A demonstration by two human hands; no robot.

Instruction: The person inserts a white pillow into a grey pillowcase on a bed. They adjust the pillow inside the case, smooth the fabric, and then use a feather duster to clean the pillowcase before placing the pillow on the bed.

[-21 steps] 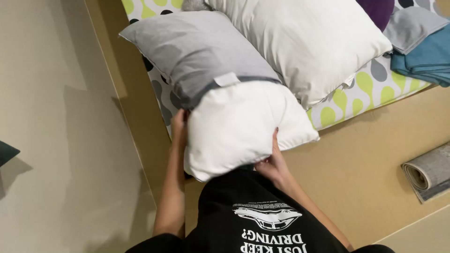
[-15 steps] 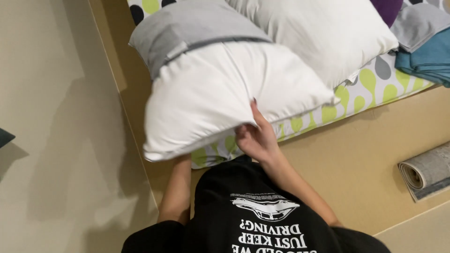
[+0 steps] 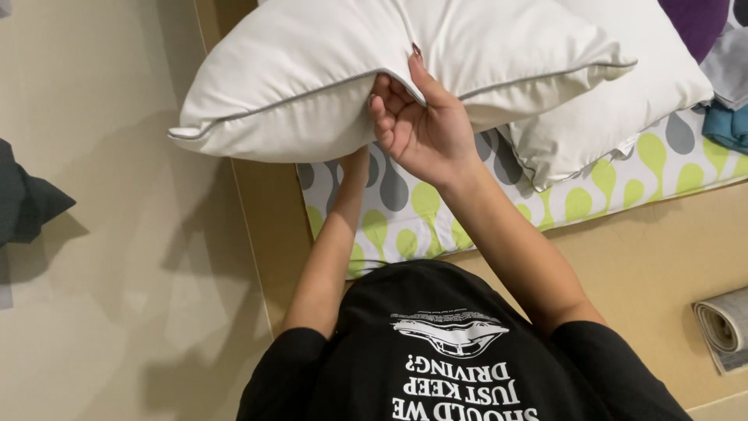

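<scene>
Both hands, right gripping, left hidden beneath, have raised the white pillow higher off the patterned mattress.

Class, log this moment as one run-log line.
right hand: grips white pillow edge | left hand: hidden beneath pillow | pillow: raised above patterned sheet
</scene>
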